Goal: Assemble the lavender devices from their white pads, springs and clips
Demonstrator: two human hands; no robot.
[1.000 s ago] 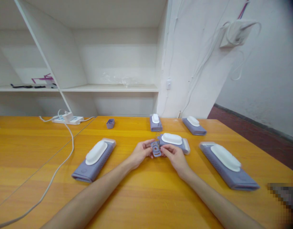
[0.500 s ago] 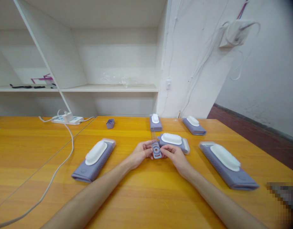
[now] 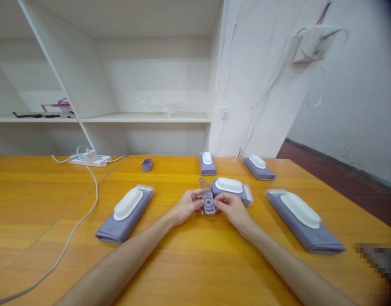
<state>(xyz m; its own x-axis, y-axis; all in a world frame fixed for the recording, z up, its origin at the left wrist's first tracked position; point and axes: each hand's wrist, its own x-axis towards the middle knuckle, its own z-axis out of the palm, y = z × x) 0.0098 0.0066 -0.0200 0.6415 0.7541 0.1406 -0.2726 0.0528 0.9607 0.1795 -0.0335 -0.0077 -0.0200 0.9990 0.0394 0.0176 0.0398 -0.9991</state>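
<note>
Between my two hands is a translucent grey-purple perforated strap with a round hole and a slotted near end. My left hand pinches its left edge, and my right hand grips the right edge with thumb and fingertips. The strap's narrow far end points away from me, tilted a little left. Just behind my right hand lies a purple rolled silicone-like item with a white oval piece on top. Some of my fingertips are hidden behind the strap.
Similar purple items with white tops lie at left, right, back middle and back right. A small purple open box stands near the back edge. A power strip trails a white cable down the table's left side.
The strap has tilted in my fingers: its far end now looks shorter and sits lower, and its near end has dropped slightly. Both hands stay in nearly the same place.
</note>
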